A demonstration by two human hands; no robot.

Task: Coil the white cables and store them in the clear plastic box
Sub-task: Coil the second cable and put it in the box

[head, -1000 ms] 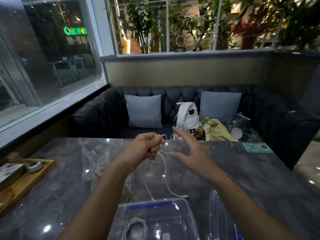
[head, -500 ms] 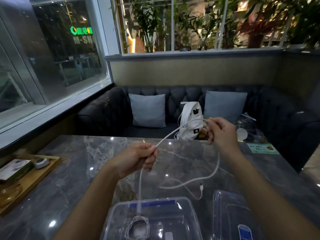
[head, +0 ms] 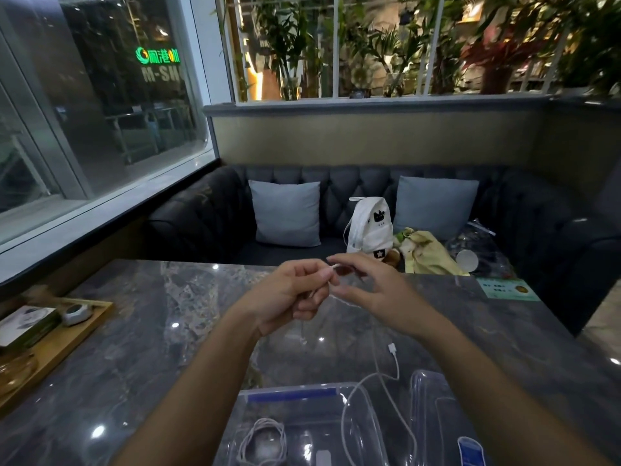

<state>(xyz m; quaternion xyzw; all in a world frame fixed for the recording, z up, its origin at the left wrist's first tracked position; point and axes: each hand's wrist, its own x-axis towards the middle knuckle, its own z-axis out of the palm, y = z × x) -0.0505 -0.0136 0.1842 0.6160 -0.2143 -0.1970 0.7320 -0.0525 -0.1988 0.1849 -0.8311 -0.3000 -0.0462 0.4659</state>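
Note:
Above the grey marble table my left hand (head: 289, 290) pinches one end of a thin white cable (head: 386, 391). My right hand (head: 373, 287) is close beside it, fingers touching the same cable near the left fingertips. The cable hangs down in a loose loop over the right side of the clear plastic box (head: 255, 398), and its white plug (head: 392, 348) rests on the table. Inside the box lies a coiled white cable (head: 263, 442).
The box's clear lid (head: 437, 415) lies to the right of the box. A wooden tray (head: 67, 334) with small items sits at the table's left edge. Behind the table is a dark sofa with grey cushions and a white backpack (head: 369, 227). A green card (head: 507, 289) lies far right.
My right hand, which had pulled the cable out to the right and up, has come back to meet my left hand. The cable's loop now hangs lower, over the box.

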